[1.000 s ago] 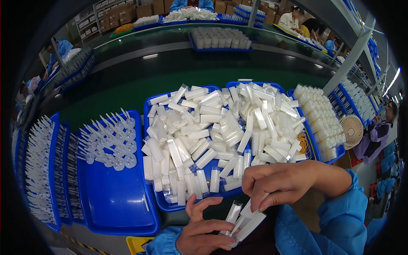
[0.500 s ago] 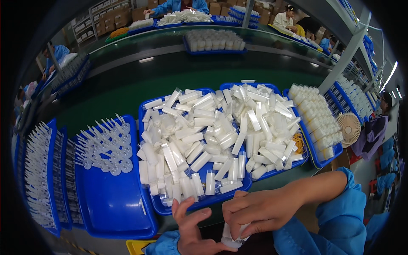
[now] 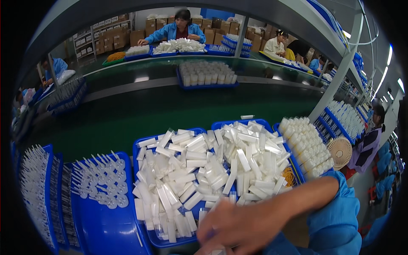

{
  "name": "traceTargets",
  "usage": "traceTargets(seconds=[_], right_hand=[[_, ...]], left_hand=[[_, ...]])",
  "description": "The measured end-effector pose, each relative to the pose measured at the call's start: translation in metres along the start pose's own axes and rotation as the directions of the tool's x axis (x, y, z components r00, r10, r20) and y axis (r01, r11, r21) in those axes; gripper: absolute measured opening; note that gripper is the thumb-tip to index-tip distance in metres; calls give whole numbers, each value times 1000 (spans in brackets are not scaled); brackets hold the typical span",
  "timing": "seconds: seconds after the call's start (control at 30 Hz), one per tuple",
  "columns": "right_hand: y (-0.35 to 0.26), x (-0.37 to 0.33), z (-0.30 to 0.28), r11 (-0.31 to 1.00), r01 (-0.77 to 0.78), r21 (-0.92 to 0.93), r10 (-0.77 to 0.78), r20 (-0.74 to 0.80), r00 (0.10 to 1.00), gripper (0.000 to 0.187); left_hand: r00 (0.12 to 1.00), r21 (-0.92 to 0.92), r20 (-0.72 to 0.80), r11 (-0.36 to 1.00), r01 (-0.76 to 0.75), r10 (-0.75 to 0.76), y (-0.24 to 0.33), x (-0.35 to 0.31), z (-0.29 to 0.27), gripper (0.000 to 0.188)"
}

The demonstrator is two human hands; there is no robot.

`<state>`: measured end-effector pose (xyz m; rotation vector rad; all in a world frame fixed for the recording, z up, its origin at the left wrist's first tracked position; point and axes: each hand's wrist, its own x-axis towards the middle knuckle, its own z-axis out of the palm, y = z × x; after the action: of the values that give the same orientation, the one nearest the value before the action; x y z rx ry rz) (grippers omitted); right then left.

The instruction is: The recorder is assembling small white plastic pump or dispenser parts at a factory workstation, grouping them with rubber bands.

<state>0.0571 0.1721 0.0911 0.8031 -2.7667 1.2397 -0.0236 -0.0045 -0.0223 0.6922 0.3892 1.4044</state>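
Observation:
My right hand (image 3: 244,223) is smeared by motion over the front edge of the middle blue tray (image 3: 168,244). Its fingers point down and left, and their grip cannot be made out. A pale, clear-edged piece (image 3: 218,251) shows just beneath them, cut off by the lower edge. My left hand cannot be made out; the lower edge of the view and my right hand hide that area. Beyond my right hand, a heap of white narrow boxes with clear film ends (image 3: 187,163) fills the middle tray, and similar boxes (image 3: 250,157) fill the tray beside it.
At left, a blue tray (image 3: 100,229) holds clear round-based pieces with thin stems (image 3: 102,180). Racked stemmed pieces (image 3: 34,182) stand farther left. Bundled clear tubes (image 3: 306,146) and a beige fan (image 3: 339,152) are at right. Across the green belt (image 3: 106,123), people work.
The view has tilted up, so the trays sit lower. My left hand, open-fingered before, has dropped from sight. My right hand, which pinched a small white clear-ended box, is now blurred.

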Motion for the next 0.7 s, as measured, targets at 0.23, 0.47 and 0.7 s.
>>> traceTargets(seconds=[0.23,0.47,0.7], right_hand=[[180,-102,-186,47,-939,-340,798,-553,240,84],[253,-147,-203,-265,-941,-210,953,-206,-222,108],[276,-120,-200,-261,-924,-278,954,-219,-204,78]], left_hand=[[992,-86,-53,990,112,-117,5,-1,13,33],[984,8,66,986,164,-164,11,5,0,25],[983,-14,55,985,175,-174,9,12,-4,23]])
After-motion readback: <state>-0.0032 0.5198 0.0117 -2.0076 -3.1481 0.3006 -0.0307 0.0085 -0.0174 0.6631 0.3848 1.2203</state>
